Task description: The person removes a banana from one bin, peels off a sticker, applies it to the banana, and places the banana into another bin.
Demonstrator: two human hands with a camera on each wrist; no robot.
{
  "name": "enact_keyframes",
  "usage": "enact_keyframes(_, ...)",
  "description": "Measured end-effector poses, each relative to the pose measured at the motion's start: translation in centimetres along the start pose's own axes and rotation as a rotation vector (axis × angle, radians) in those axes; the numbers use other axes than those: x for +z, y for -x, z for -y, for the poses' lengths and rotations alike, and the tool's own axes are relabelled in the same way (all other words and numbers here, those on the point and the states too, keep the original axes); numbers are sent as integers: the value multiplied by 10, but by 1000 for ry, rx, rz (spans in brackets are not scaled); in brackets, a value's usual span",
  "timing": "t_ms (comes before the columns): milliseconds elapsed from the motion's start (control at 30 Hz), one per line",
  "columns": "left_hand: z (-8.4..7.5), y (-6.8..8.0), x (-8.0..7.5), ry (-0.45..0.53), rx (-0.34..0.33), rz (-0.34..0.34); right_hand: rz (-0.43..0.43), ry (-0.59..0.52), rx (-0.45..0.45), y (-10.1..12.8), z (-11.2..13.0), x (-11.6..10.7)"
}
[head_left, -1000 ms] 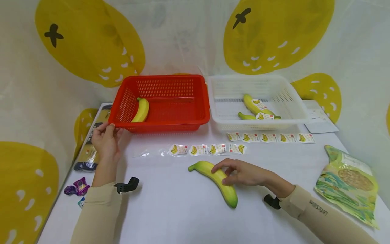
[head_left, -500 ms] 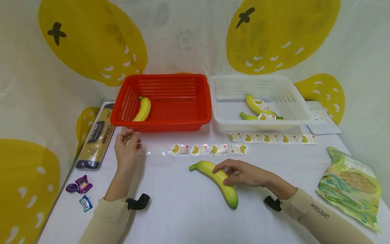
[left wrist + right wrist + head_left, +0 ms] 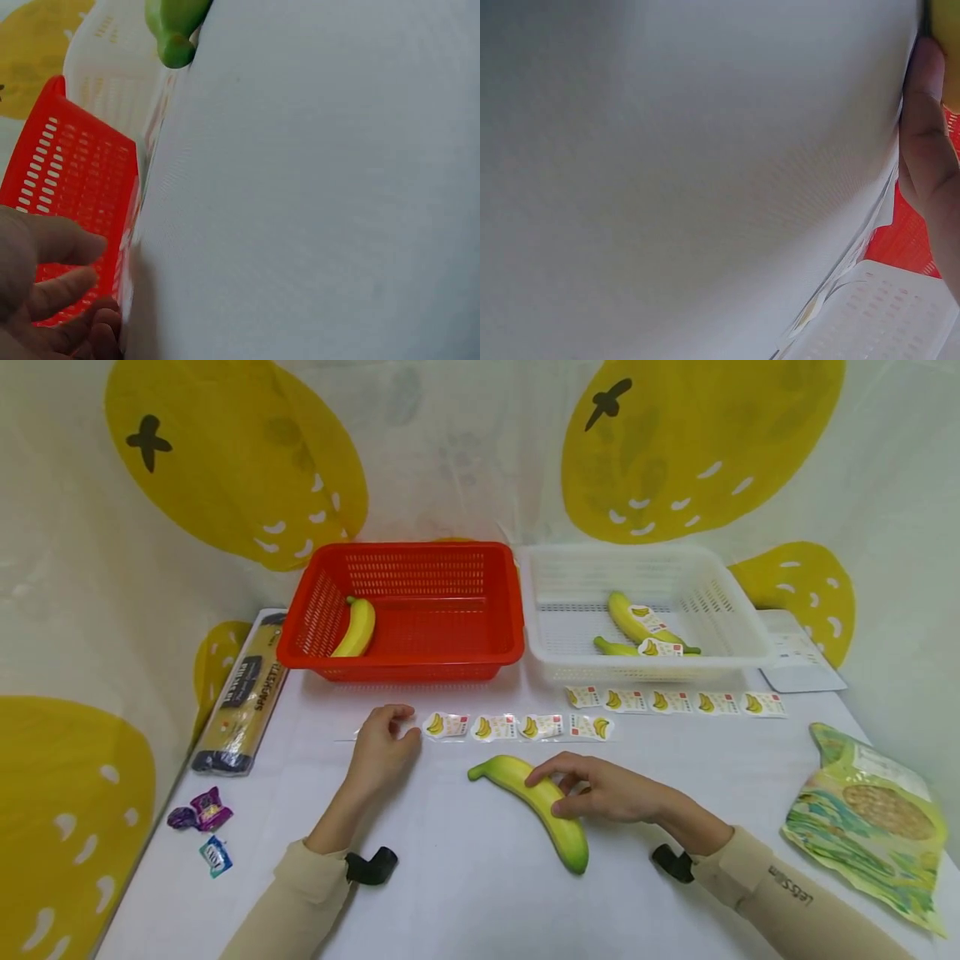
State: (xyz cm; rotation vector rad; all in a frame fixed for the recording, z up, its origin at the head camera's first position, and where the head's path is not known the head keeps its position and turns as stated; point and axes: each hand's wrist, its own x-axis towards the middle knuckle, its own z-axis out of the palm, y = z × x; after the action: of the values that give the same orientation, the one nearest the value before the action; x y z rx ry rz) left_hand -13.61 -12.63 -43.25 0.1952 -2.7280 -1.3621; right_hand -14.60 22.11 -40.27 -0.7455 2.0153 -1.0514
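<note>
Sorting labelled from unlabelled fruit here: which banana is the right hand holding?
The banana on the table, under the right hand. It is unlabelled and outside both baskets.

Glossy banana (image 3: 540,806), perforated plastic baskets (image 3: 405,662)

"LeoSim" on right sleeve (image 3: 789,887)

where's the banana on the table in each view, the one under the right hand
Head: banana lies centre, low on the table, under the right hand.
Left wrist: only its green tip shows, at the top edge.
Right wrist: a yellow sliver at the top right corner, beside a finger.
Shared landmark: the red basket, also at left in the left wrist view and lower right in the right wrist view.
</note>
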Motion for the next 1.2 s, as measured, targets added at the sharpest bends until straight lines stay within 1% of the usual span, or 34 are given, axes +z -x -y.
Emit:
enact_keyframes(100,1,-1,1,-89,19,-3,-4,-6,9,1,0,0)
enact_keyframes(200,2,-2,1,-151,33,5,-10,-9,9,2,0,0)
enact_keyframes(367,1,-4,-2,-200,33,25,-10,-15,-7,2,0,-1)
enact_keyframes(633,2,-5,-2,-214,80,11,-6,-21,3,1,-1,-1)
enact_keyframes(800,3,-5,-3,-199,71,4,-5,-15,1,0,-1,-1)
enact_keyframes(967,4,-5,-4,-180,75,-16,-12,-6,11,0,-1,-1)
enact_keyframes(1200,7,-6,-2,-161,82,-34,-14,1,-9,-1,-2,0)
